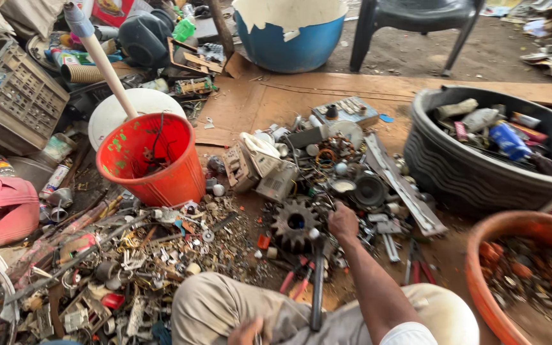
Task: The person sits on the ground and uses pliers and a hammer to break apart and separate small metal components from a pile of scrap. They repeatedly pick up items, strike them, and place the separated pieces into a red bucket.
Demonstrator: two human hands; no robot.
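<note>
Right hand (342, 223) reaches into scrap pile, fingers curled together, grip unclear; rusty gear (295, 223) touching at its 9 o'clock. Left hand (248, 332) on knee, fingers hidden. Orange bucket (154, 160) at 10 o'clock.

Soft, even daylight fills the scene, brightest on the bare ground at the top near the chair (416, 16). Shadows are faint and short; the deepest shade sits inside the black tub (480, 179) and among the clutter at the top left. The orange bucket (151, 160) glows strongly, with mild glare on the white lid (142, 105) behind it. Focus is sharp across the middle of the floor, and the wide lens bends and stretches things at the edges and corners
</note>
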